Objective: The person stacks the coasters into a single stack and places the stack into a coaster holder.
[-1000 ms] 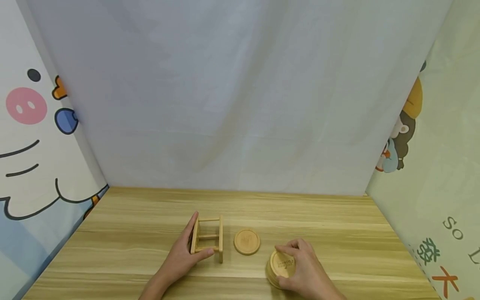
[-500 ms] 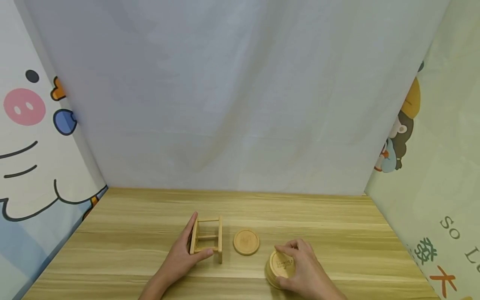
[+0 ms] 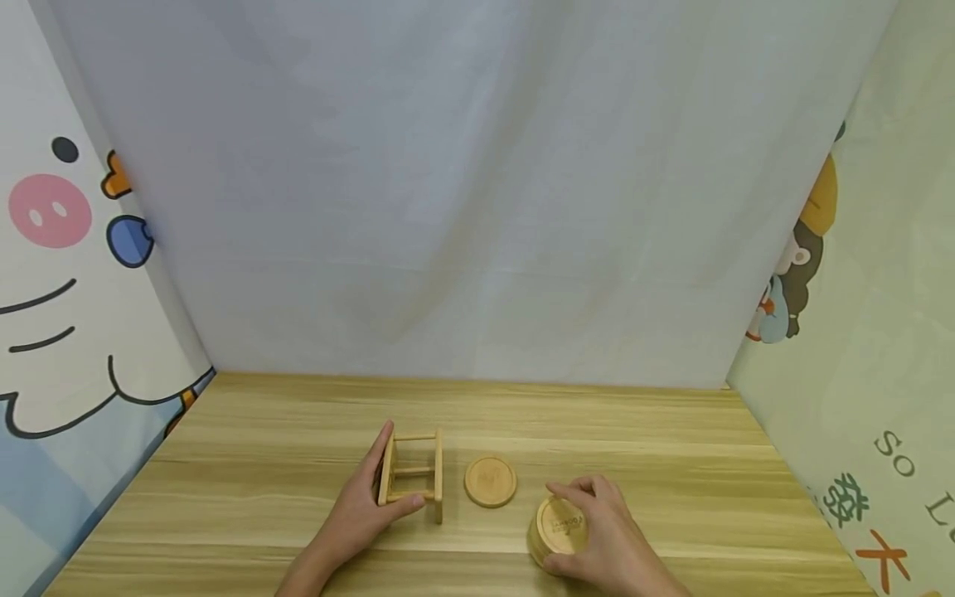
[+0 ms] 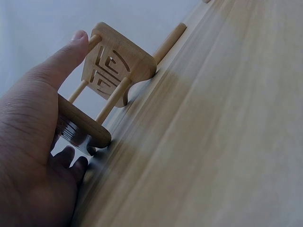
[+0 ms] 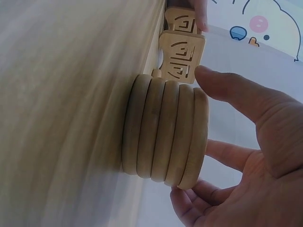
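Observation:
A small wooden coaster rack [image 3: 438,477], with two end panels joined by thin rods, sits on the table. My left hand [image 3: 361,507] grips its left side, thumb along the near rod. Cut-out patterns show in its far panel [image 4: 111,64] in the left wrist view. To its right, one round wooden coaster [image 3: 490,482] lies flat. Further right stands a stack of several thick coasters [image 5: 163,130], with lettering on the top one [image 3: 563,524]. My right hand [image 3: 608,535] curls round the top coaster's edge, fingers on the far side, thumb on the near side.
The wood-grain table [image 3: 298,414] ends at a pale hanging cloth [image 3: 477,207] at the back. Cartoon-printed panels stand at the left [image 3: 67,290] and right [image 3: 858,315].
My right thumb and index finger have spread slightly wider around the top coaster. The left hand, the rack and the loose coaster stay put.

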The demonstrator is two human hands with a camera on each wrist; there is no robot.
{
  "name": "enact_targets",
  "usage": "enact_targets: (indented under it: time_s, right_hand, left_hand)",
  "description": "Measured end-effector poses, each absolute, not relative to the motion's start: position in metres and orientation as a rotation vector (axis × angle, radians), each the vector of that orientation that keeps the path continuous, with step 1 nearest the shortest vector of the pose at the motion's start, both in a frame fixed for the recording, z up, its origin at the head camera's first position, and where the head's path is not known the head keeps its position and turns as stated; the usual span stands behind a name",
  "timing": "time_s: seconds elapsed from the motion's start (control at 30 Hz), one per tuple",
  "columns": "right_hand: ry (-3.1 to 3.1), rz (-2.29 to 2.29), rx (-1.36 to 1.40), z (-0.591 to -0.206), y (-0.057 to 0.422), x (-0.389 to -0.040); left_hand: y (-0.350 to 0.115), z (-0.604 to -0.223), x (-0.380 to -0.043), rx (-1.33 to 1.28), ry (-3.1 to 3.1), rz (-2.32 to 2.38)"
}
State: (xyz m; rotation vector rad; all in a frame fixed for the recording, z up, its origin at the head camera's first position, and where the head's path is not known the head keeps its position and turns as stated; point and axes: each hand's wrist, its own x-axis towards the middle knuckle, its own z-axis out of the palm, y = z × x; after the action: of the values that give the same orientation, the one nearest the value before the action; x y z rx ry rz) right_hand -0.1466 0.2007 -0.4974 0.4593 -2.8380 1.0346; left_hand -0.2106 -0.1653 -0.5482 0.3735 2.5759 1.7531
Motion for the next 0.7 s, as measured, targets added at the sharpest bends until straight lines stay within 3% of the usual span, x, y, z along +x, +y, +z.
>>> enact_targets:
  time_s: [0.7]
  right_hand:
    - [-2.797, 1.037, 0.435, -0.4912, 0.1938, -0.146]
  left_hand:
    - [-0.1659, -0.5484, -0.2107, 0.388, 2.577, 1.749]
